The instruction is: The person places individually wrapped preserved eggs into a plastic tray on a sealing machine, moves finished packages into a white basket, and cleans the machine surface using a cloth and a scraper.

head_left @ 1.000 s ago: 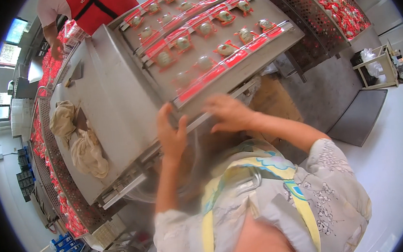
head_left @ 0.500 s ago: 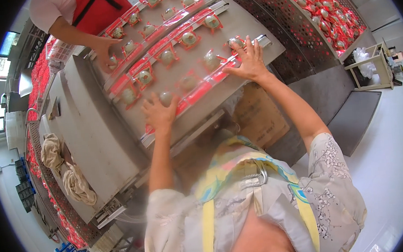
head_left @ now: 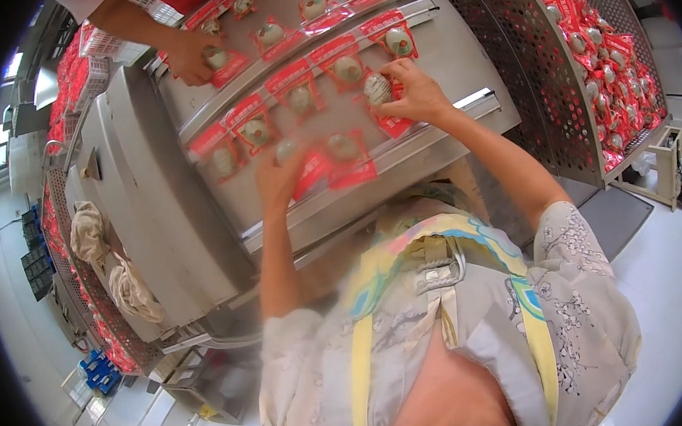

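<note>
Noted R hand (head_left: 418, 99) clamped w/ thumb and fingertips on a red-and-clear egg pkt (head_left: 379, 90), over R side of steel worktop (head_left: 461, 61). Saw L hand (head_left: 276, 176) blurred, next to front-row egg pkts (head_left: 344, 149); cannot tell if gripping. Found second row of egg pkts (head_left: 301, 100) behind, w/ red ends along metal bar (head_left: 427, 11). Saw co-worker's hand (head_left: 191, 56) on another pkt (head_left: 217, 58), far L. Logged perforated metal bin (head_left: 561, 143) holding red pkts (head_left: 598, 72), far R, plus beige cloths (head_left: 133, 289) at L edge of curved steel panel (head_left: 167, 219).
</note>
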Tool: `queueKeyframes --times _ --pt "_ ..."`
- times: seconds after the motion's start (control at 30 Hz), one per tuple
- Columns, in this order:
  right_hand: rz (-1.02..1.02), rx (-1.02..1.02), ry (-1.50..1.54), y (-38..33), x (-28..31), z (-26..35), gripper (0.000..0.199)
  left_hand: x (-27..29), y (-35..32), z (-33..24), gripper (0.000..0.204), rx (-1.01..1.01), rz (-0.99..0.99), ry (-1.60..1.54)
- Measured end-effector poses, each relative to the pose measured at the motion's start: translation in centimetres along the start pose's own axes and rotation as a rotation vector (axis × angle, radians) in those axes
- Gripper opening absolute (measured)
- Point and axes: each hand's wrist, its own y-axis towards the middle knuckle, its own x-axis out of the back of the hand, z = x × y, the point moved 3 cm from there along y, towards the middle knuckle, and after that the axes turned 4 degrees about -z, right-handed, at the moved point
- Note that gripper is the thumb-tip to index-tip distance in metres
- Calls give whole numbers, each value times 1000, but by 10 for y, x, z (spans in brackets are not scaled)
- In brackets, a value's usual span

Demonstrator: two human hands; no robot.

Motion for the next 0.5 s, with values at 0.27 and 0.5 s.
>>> queueKeyframes --times 0.27,0.5 --pt "419 -260 941 -14 5 -5 57 -40 -23 -41 55 31 536 91" --pt "728 -460 1823 -13 7 -44 53 -65 -29 -66 57 9 316 260"
